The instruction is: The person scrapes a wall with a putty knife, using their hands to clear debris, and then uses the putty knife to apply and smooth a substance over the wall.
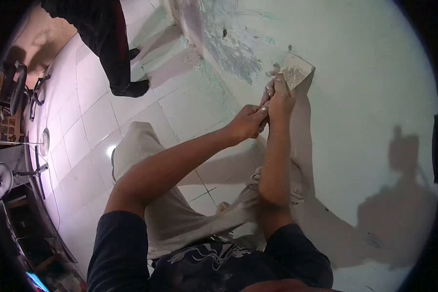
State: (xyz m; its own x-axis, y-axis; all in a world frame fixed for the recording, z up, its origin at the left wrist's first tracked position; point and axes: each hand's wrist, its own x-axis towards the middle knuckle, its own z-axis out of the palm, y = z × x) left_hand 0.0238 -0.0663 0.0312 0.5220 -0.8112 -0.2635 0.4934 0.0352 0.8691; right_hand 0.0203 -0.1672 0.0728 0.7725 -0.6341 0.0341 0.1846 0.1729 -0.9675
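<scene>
A wide-bladed scraper (297,71), its blade smeared with whitish material, is against or very near the pale green wall. My right hand (279,97) is closed around it just below the blade, thumb lying toward the blade. Lower down, my left hand (249,121) is closed at the handle end, close beside my right wrist. Most of the handle is hidden by my fingers. Left of the blade, the wall has a rough grey patch (236,56) where the surface is bare or scraped, with small dark holes near it.
The wall (360,97) fills the right side and carries my shadow. Crumbs of debris (199,61) lie on the tiled floor (131,104) along the wall's foot. Another person's dark-trousered legs (113,53) stand at upper left. A round-based stand (2,180) and furniture line the left edge.
</scene>
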